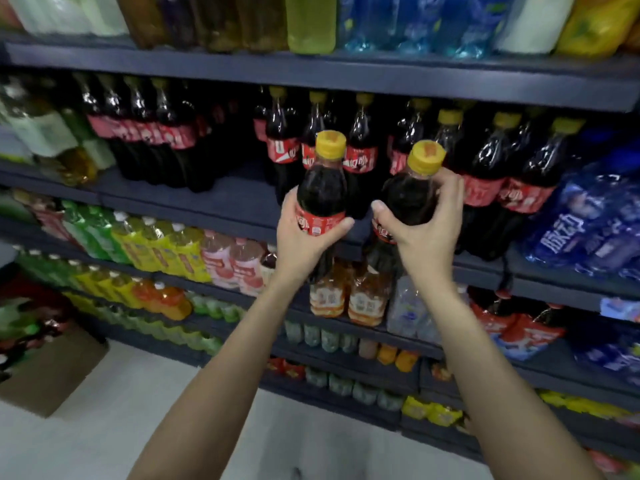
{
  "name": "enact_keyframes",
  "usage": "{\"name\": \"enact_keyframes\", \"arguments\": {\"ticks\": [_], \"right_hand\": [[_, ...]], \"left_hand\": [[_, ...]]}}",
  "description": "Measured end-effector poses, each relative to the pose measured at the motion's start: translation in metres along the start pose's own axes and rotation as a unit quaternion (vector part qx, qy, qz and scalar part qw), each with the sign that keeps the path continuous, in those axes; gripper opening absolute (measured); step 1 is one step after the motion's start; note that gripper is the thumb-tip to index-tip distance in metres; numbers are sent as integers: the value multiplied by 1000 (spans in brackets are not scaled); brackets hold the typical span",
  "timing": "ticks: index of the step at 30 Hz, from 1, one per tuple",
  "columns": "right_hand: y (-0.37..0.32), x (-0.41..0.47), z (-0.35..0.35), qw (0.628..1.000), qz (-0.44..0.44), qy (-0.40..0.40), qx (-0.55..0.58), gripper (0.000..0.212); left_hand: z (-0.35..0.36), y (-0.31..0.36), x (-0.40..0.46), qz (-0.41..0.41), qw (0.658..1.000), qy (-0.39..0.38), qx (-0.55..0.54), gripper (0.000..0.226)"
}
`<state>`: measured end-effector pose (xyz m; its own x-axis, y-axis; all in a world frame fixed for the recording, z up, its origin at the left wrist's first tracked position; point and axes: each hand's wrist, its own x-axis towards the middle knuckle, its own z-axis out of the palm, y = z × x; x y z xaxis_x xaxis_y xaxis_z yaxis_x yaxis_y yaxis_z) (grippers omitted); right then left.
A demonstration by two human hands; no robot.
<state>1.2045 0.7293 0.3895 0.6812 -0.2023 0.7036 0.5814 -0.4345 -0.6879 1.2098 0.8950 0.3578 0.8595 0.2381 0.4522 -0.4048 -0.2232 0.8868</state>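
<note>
Light falls evenly and fairly brightly from above, putting small white glints on the shoulders of the shelved cola bottles [138,105] and washing out the pale floor [104,427], while the recesses under each shelf board [311,72] sit in soft shadow. Focus is best in the middle, where the left bottle [322,188] and the right bottle [412,199] show their yellow caps fairly crisply, though their labels are smeared. Toward the edges the wide lens bends and tilts the shelves, and the pale bottles [45,133] at far left and the blue packs [588,230] at right dissolve into blur.
</note>
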Motion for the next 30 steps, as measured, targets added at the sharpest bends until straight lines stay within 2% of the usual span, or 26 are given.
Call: {"name": "enact_keyframes", "arguments": {"ticks": [4, 9, 11, 14, 17, 19, 22, 25, 30], "right_hand": [[6, 35, 48, 996, -8, 31, -84, 62], [20, 51, 85, 985, 52, 26, -162, 71], [26, 52, 92, 979, 47, 35, -195, 70], [28, 57, 98, 948, 24, 53, -313, 67], [27, 55, 99, 910, 2, 49, -413, 69], [28, 46, 101, 909, -5, 39, -415, 71], [35, 32, 106, 913, 8, 38, -407, 73], [40, 26, 111, 906, 38, 33, -421, 80], [47, 29, 110, 904, 40, 25, -424, 73]], "left_hand": [[8, -22, 58, 40, 998, -40, -14, 61], [19, -56, 96, 17, 998, -57, -25, 73], [22, -61, 100, 22, 997, -68, -37, 75], [25, -65, 100, 48, 994, -84, -47, 83], [26, -71, 102, 134, 988, -37, 62, 88], [25, -77, 101, 172, 973, -16, 156, 92], [19, -84, 93, 151, 966, -55, 204, 96], [14, -90, 86, 128, 972, -80, 182, 95], [21, -94, 92, 123, 980, -90, 131, 94]]}}
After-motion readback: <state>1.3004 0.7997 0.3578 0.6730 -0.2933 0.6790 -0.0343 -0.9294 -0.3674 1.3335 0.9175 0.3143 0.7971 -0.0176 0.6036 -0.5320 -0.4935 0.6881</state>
